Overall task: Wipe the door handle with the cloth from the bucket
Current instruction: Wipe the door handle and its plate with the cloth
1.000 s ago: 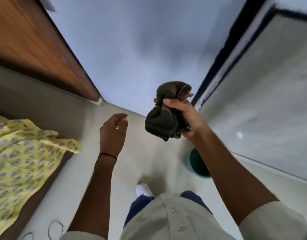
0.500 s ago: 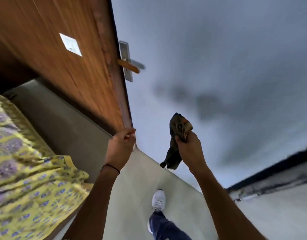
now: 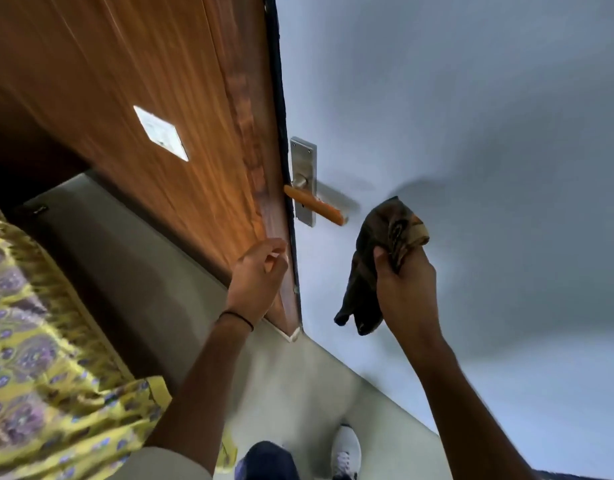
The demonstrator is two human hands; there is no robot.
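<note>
Holding tight, my right hand (image 3: 404,285) is closed around the dark cloth (image 3: 375,261), and one end of the cloth hangs down loose. It is near the door handle (image 3: 316,206) but not touching it. The orange handle sticks out from a shiny metal plate (image 3: 304,168) on the pale door (image 3: 472,133). My left hand (image 3: 259,275) is by the edge of the brown wood panel (image 3: 125,98), fingers curled but not shut; I think they touch the edge, but it is too blurry to be sure. A white square (image 3: 160,133) sits on the wood. A yellow flowery cloth (image 3: 39,341) fills the left side. My white shoe (image 3: 347,448) is cut off at the bottom.
</note>
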